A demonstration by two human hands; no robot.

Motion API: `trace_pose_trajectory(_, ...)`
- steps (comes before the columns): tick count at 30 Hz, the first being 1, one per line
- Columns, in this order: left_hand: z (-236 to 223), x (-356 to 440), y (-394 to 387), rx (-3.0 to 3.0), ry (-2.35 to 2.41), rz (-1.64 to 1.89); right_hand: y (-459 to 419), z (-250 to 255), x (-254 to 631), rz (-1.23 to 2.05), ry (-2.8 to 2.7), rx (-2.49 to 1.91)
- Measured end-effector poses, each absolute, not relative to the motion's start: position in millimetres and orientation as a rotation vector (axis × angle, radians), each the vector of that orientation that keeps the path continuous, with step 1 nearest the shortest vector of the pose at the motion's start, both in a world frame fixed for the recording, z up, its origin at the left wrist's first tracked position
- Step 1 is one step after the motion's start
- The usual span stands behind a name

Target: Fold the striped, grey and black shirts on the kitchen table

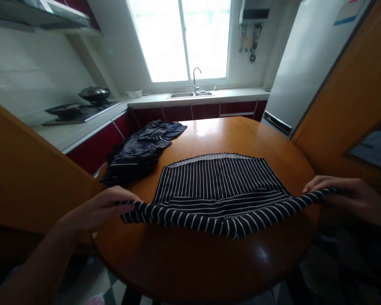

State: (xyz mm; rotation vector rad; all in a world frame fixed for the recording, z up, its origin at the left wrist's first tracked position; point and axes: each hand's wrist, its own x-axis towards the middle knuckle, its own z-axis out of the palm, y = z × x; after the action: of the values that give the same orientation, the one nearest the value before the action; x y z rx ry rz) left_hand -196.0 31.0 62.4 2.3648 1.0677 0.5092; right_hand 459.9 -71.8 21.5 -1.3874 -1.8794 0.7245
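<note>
A black-and-white striped shirt [209, 178] with a row of buttons lies spread on the round wooden table [190, 262]. Its near edge is lifted and stretched between both hands, sagging in the middle. My left hand [114, 201] pinches the left end of that edge between thumb and fingers. On the other side, my right hand [339, 190] grips the right end, its thumb under the cloth. The shirt's far edge rests flat on the tabletop, showing a pale inner side.
A pile of dark clothes [139, 150] lies at the table's back left. Beyond stand a counter with a sink [190, 95], a stove [85, 114] with a lidded wok [94, 94], and a fridge [311, 55] at right. Wooden panels flank both sides.
</note>
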Motion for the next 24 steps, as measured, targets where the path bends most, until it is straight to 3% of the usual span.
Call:
trace_pose_trajectory(8, 48, -171, 104, 1.656, 1.328, 0.846, 35, 28, 453, 0.796, -1.395, -1.497)
trace_pose_trajectory(18, -31, -132, 191, 1.998, 1.837, 0.761, 142, -43, 412, 0.801, -1.248, -1.668)
trace_pose_trajectory(24, -39, -142, 209, 2.052, 1.839, 0.822, 160, -50, 431, 0.771, -1.21, -1.61)
